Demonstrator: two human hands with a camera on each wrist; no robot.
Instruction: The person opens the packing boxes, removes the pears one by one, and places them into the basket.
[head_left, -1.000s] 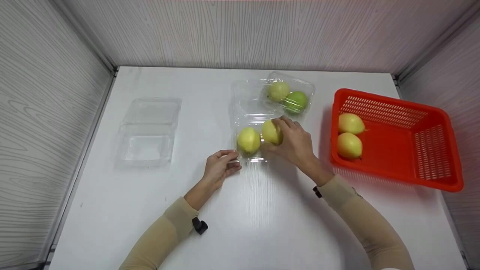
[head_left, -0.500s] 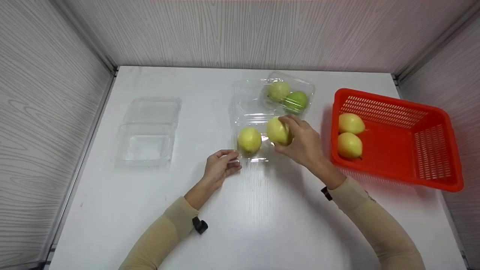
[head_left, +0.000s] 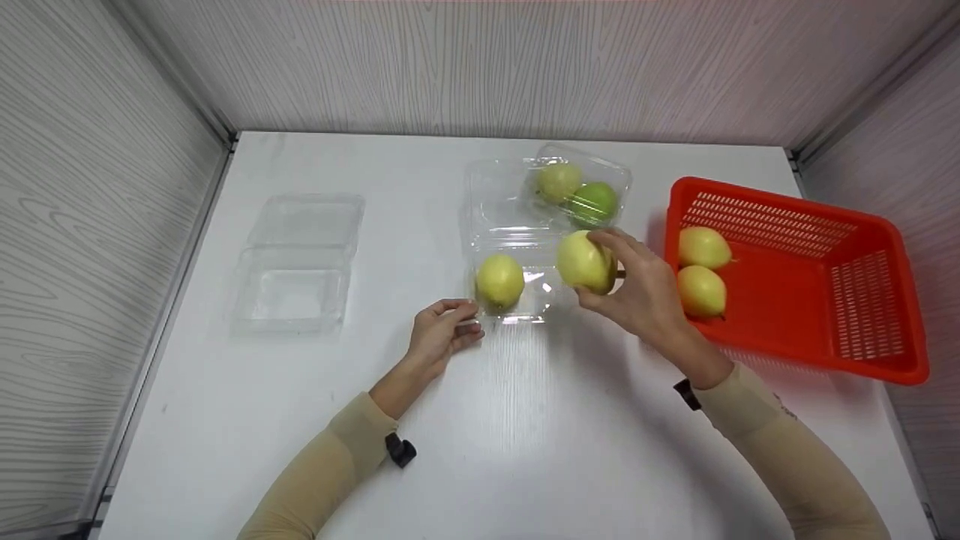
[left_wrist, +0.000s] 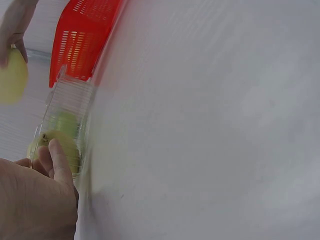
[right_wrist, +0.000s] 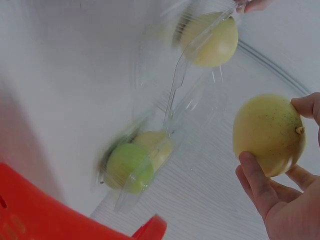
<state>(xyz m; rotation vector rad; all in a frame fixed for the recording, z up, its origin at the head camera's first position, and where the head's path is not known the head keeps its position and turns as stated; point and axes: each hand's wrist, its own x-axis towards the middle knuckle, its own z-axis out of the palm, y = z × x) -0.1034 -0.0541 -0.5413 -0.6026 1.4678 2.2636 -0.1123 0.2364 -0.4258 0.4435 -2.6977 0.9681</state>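
The right hand (head_left: 645, 292) grips a yellow pear (head_left: 585, 262) around its sides, likely for security. The left hand (head_left: 441, 334) pinches a clear clamshell (head_left: 531, 304) at one corner, apparently steadying it.

Soft shadows (wrist views dimmer)

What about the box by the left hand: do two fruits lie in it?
No, in the head view only one fruit lies in the box, and the right hand holds another fruit.
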